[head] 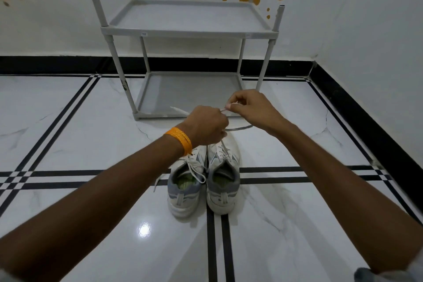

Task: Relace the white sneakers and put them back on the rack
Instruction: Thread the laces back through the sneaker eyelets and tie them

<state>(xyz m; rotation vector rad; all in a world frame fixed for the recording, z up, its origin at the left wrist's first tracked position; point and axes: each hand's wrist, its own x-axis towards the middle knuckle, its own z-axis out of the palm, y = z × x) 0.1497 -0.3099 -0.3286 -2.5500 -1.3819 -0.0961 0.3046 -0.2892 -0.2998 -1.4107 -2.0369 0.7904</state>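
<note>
we see both white sneakers standing side by side on the tiled floor, heels near us, toes pointing far toward the grey rack. long axis of each shoe runs near-to-far. the rack stands just beyond the toes, both shelves bare.

both hands hover above the toe end of the right sneaker. its lace rises from the eyelets up into the hands, so the shoe lies below and slightly nearer than the grip. the left hand, with an orange band at the wrist, is clenched around the lace where it comes up off the shoe. the right hand sits just to the right and a bit farther, thumb and forefinger pinched on a lace end or loop; a strand sags between the two hands. the hands are nearly touching.

the left sneaker has a loose lace trailing over its collar and down to the floor on the left, so we judge it is not finished.

we judge the step in hand is tying or tightening on the right sneaker. the next pull likely runs apart, left and right, across the shoe's long axis. whether a knot is formed, we cannot tell.
</note>
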